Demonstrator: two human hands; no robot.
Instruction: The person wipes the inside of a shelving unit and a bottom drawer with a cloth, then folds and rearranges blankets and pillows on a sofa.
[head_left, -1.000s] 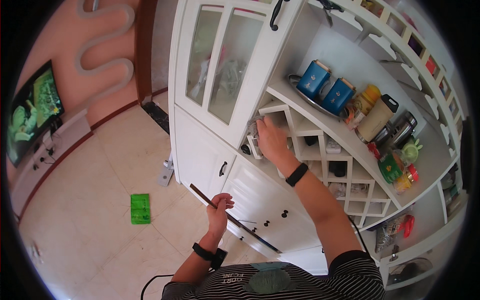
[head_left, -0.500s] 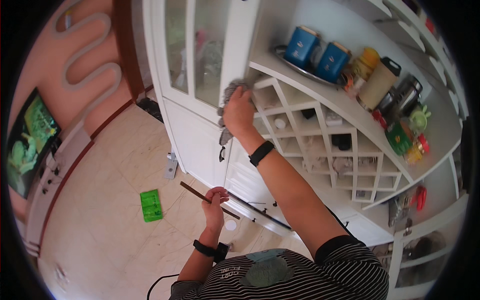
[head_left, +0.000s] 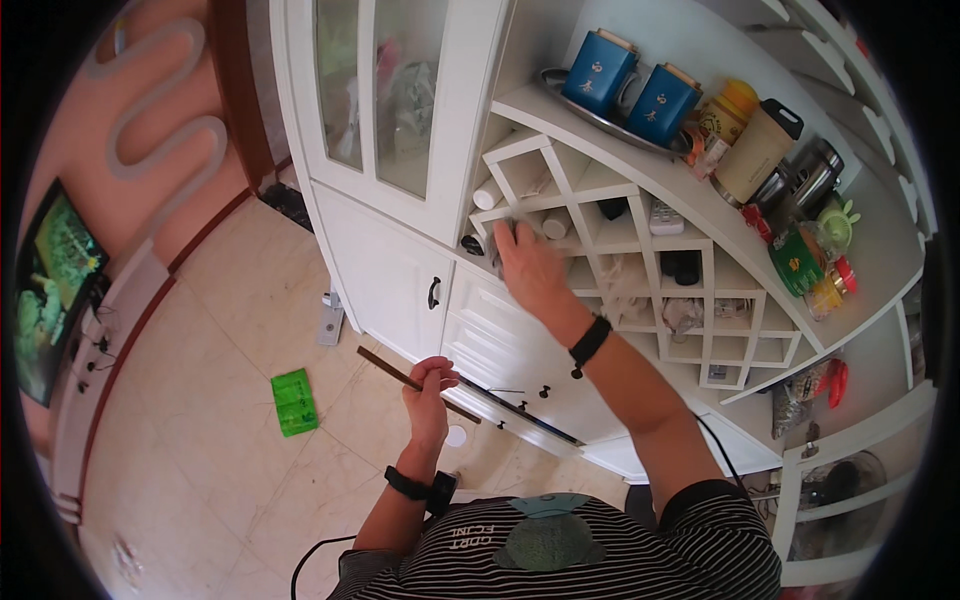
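Observation:
My left hand (head_left: 427, 408) is closed around a thin brown stick (head_left: 388, 368), held slantwise in front of the lower cabinet doors. My right hand (head_left: 538, 275) reaches to the left part of the white lattice rack (head_left: 592, 190) and is smeared by motion. A bit of grey cloth (head_left: 493, 252) shows at its fingertips, mostly hidden by the hand. Close by, the rack's compartments hold a white cylinder (head_left: 488, 194), a dark round item (head_left: 472, 244) and another pale cylinder (head_left: 556, 222).
Above the rack, a shelf carries two blue canisters (head_left: 598, 72) on a metal tray, a beige flask (head_left: 757, 155) and several jars. A remote control (head_left: 666, 217) lies in the rack. On the tiled floor is a green packet (head_left: 294, 402). A television (head_left: 58, 285) stands far left.
My right hand has moved down and right with the grey cloth, from the glass-door cabinet's edge to the lattice rack. My left hand keeps the stick almost in place.

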